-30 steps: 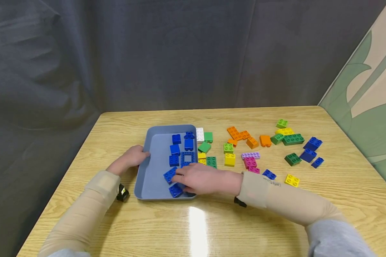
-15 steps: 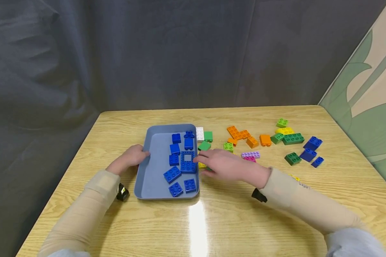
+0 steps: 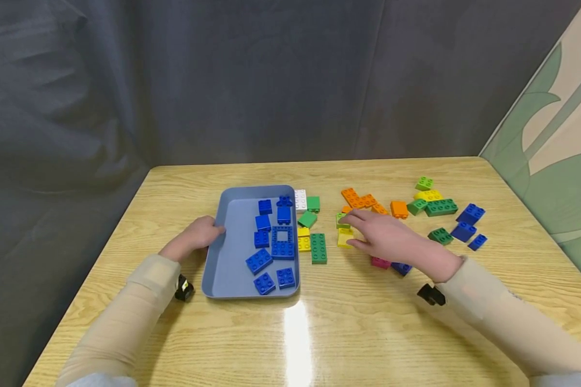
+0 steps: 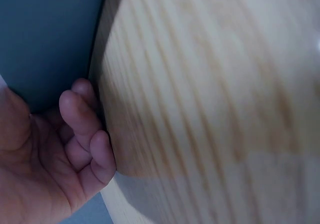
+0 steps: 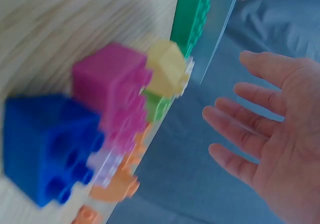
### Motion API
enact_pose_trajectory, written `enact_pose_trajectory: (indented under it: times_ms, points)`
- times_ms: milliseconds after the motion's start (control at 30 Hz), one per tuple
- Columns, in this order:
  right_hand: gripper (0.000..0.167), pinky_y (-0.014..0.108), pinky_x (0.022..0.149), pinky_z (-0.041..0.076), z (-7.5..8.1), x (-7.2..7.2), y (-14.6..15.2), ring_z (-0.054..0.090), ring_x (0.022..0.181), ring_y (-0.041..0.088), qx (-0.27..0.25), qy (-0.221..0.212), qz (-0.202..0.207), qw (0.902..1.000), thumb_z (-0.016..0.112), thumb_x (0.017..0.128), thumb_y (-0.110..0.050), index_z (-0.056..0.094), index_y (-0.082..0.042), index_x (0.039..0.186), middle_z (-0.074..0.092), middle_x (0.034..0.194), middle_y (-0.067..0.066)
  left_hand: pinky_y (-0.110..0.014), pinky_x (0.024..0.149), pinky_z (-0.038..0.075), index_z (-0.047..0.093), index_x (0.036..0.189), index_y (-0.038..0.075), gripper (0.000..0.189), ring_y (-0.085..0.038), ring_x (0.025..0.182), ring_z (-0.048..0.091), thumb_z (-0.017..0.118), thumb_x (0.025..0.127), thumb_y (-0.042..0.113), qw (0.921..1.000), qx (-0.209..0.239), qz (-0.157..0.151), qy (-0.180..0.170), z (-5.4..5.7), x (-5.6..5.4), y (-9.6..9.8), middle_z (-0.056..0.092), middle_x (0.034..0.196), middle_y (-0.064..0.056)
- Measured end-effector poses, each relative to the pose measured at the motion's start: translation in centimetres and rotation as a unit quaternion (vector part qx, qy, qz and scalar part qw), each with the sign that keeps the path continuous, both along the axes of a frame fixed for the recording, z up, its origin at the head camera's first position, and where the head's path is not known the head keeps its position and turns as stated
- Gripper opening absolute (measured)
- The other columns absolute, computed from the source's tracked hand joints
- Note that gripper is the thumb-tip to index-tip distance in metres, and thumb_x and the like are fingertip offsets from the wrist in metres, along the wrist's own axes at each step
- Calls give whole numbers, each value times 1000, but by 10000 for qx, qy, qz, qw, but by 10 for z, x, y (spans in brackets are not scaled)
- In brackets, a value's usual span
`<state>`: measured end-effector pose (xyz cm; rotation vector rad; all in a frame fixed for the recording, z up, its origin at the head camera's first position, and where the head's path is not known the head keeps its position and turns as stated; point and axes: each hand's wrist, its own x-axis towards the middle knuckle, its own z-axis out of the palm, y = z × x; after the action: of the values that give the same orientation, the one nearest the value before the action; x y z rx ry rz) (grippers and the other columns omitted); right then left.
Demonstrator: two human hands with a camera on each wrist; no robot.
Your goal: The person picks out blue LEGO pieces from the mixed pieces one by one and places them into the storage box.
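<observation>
Two hands (image 3: 200,232): the right (image 3: 392,239) has moved away from the tray (image 3: 229,258).

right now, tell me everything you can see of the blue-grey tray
The tray is a shallow blue-grey rectangle with rounded corners and low raised walls; it looks like plastic. It sits open side up on the left part of the wooden table, long sides running front to back. The left hand grips its left wall, thumb over the rim. Blue bricks lie inside, mostly toward the right wall. A white brick lies just outside that wall; whether they touch cannot be told.
</observation>
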<state>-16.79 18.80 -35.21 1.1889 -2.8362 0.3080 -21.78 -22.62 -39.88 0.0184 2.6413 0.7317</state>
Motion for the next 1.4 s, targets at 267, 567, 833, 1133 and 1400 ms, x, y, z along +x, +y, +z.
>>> enact_pose_trajectory:
  times_ms: [267, 567, 833, 1133, 1400]
  points:
    - [47, 40, 72, 54, 5, 2, 31, 62, 77, 20, 50, -349, -753, 9965, 71, 90, -22, 55, -3, 129, 56, 123, 15, -32, 57, 46, 56, 92, -4, 30, -21, 62, 54, 42, 100, 21, 10000, 41, 21, -2, -1, 1, 0, 56, 76, -12]
    - [53, 53, 85, 49, 13, 10, 60, 58, 106, 38, 46, -699, -1533, 9857, 67, 93, -28, 48, 0, 134, 48, 130, 22, -32, 57, 47, 57, 93, -4, 30, -21, 63, 55, 42, 101, 21, 9999, 69, 67, -51, -1, 0, 0, 57, 76, -12]
    - [82, 63, 85, 45, 4, 16, 71, 44, 119, 54, 491, -1744, -2123, 9602, 63, 89, -53, 34, 0, 145, 30, 143, 34, -32, 57, 47, 58, 94, -4, 30, -21, 63, 55, 42, 101, 20, 9999, 120, 68, -55, 0, 0, 0, 57, 76, -12]
    - [103, 62, 85, 45, -4, 27, 67, 44, 117, 56, 841, -2238, -2201, 9457, 67, 79, -65, 31, 4, 146, 30, 142, 38, -32, 57, 47, 58, 94, -4, 30, -21, 63, 56, 42, 101, 20, 9999, 105, 25, -37, 0, -1, 0, 57, 76, -12]
    - [82, 56, 82, 48, -9, 29, 64, 58, 100, 41, 1125, -2247, -2065, 9456, 75, 80, -50, 46, 4, 134, 49, 124, 30, -32, 58, 46, 57, 96, -4, 30, -22, 63, 55, 42, 101, 21, 10000, 54, 39, -67, 0, 0, 0, 57, 75, -12]
